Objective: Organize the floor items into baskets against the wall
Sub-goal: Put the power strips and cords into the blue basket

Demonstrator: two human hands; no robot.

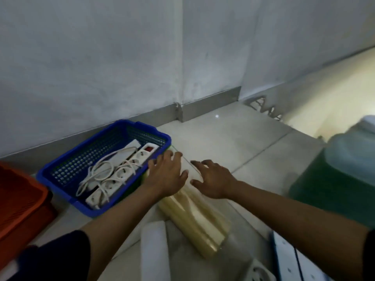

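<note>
A blue mesh basket (60,171) stands by the wall and holds white power strips (121,171) with tangled cords. Just right of it a long clear wrapped pack with yellowish contents (194,220) lies on the floor. My left hand (168,175) rests palm down on the pack's far end, fingers spread, next to the basket's right rim. My right hand (213,181) hovers at the pack's clear edge (188,161) with fingers apart. Neither hand is closed around anything.
An orange basket (22,205) sits at the left. A white block (154,250), another power strip (261,270) and a blue-and-white item (288,260) lie near me. A green container (334,183) stands at the right. A green edge (143,176) shows under the blue basket.
</note>
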